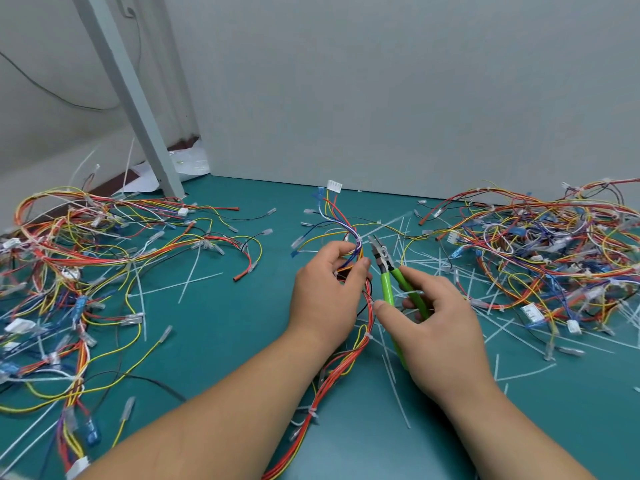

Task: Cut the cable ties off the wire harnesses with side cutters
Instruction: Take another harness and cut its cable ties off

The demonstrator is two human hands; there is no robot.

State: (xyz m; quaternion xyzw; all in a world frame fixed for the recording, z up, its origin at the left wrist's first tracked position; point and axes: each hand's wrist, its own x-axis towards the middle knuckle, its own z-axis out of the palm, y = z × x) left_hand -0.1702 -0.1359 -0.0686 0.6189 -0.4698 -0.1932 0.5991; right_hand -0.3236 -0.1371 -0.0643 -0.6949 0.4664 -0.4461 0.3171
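Note:
My left hand (329, 292) grips a wire harness (349, 362) of red, orange, yellow and purple wires that runs from the bench's near edge up past my fingers to a white connector (334, 186). White cable ties (312, 411) still wrap the harness below my wrist, and another tie (358, 241) sits just above my fingers. My right hand (436, 327) holds green-handled side cutters (393, 282). Their jaws (374, 243) point up and left, slightly apart, a short way right of the upper tie.
A heap of harnesses (79, 271) covers the left of the teal bench (221, 327), and another heap (540, 251) fills the right. Cut white tie pieces (398, 389) litter the middle and right. A grey wall stands behind, and a slanted grey post (138, 109) at the back left.

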